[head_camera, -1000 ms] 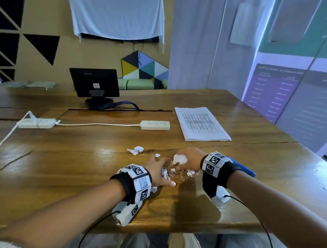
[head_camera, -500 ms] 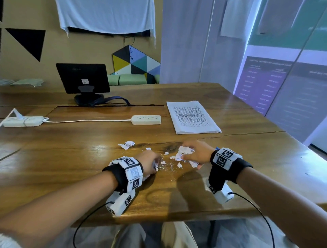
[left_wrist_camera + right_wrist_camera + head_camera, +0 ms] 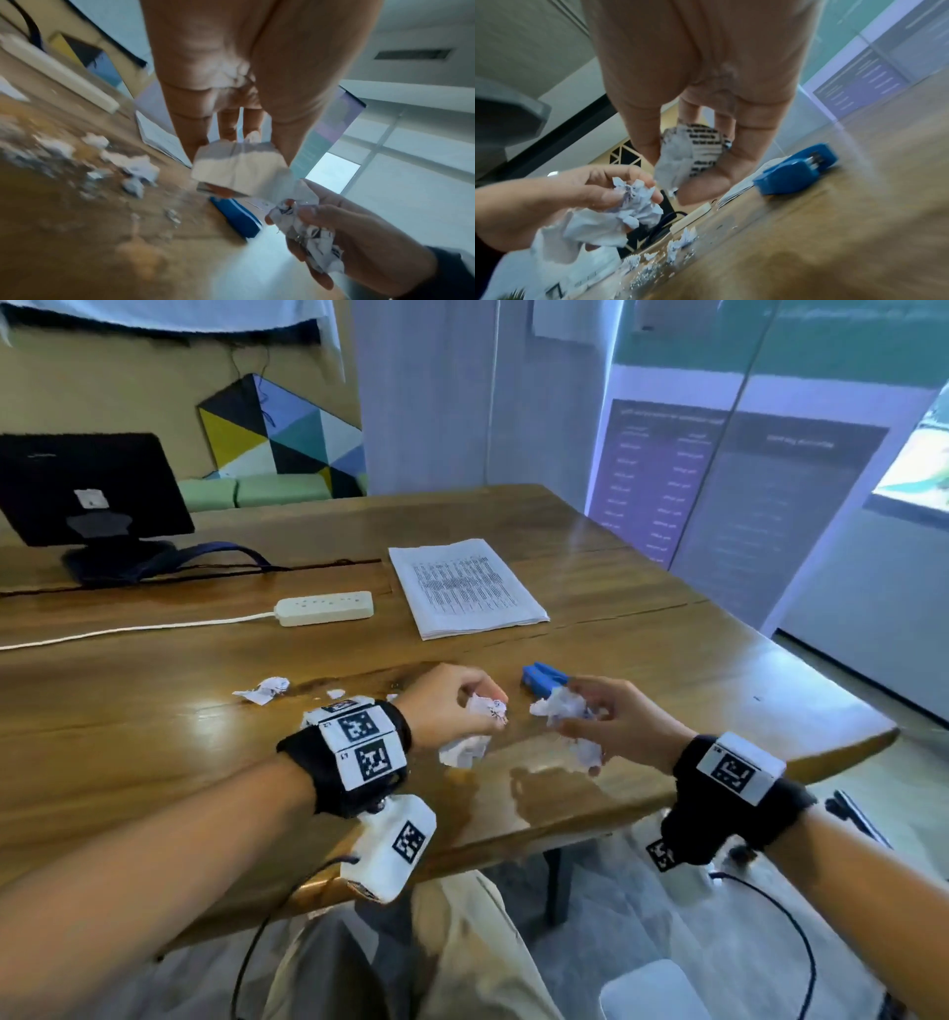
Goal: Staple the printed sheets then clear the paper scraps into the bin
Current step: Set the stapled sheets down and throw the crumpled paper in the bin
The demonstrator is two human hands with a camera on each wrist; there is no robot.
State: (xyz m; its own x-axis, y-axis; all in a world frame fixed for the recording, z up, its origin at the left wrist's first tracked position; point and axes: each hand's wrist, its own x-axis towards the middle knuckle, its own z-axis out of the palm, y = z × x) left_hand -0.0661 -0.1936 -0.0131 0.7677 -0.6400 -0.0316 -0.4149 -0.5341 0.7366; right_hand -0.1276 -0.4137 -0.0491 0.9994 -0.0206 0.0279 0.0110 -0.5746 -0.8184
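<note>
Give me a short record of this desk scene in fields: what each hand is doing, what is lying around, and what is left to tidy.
Left hand: raised above the table, fingers curled round crumpled paper scraps
Right hand: also raised, holding its own wad of scraps
Stapler: blue, lying on the table just beyond the hands
Printed sheets: neat stack, farther back, untouched
Left to tidy: one crumpled scrap and small bits on the table
Bin: not in view
Other items: power strip, monitor
</note>
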